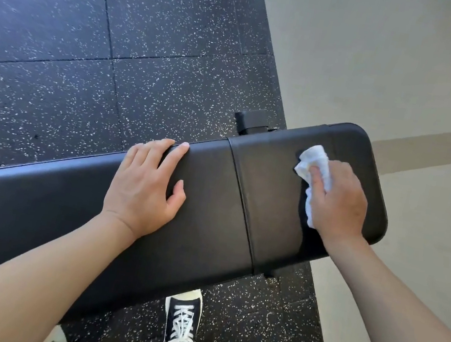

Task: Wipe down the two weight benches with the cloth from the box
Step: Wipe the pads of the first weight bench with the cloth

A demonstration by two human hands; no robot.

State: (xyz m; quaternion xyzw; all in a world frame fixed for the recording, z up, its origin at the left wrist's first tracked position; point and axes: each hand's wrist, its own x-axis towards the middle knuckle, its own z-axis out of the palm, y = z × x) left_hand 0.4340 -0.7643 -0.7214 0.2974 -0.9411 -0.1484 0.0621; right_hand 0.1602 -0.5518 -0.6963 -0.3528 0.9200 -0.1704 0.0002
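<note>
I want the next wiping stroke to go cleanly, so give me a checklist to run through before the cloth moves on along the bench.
1. White crumpled cloth under the right hand: ok, fingers press it flat onto the pad.
2. Cloth touching the black padded weight bench: ok, it lies on the short end pad.
3. Left hand steadying the bench: ok, palm on the long pad, fingers over its far edge.
4. Stroke path toward the seam between pads: not ok, the left hand lies just beyond it.
5. Black lace-up sneaker clear of the bench: ok, on the speckled rubber floor.
6. Second bench ready: cannot tell, not in view.
</note>
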